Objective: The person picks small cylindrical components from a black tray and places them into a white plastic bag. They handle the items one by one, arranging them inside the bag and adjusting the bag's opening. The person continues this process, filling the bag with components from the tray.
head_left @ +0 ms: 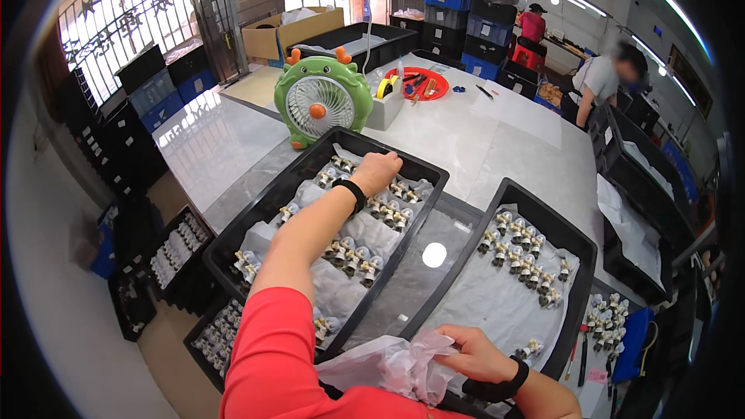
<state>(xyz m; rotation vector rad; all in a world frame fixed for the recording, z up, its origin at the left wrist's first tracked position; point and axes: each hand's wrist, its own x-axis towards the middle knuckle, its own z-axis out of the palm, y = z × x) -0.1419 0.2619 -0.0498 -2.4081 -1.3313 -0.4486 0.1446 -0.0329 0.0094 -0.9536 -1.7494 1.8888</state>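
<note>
My left hand (376, 173) reaches over the far end of a black tray (428, 221) on the left. Its fingers are curled together, and whatever they hold is hidden. Around it stand several small white, gold and dark figurines (351, 257) in rows, with thin white sheets (365, 226) between them. Close to my body, my right hand (473, 353) grips a crumpled, translucent plastic sheet (403, 365). A second black tray (586, 264) lies to the right, lined with a white sheet (473, 306); figurines (516, 242) cluster at its far end, one group near my right hand.
A green cartoon-shaped fan (318, 101) stands beyond the left tray. Behind it are a red plate (419, 84) of tools and a cardboard box (283, 31). More figurines (607, 318) sit at the right edge. Stacked crates (446, 15) and two other people are farther back.
</note>
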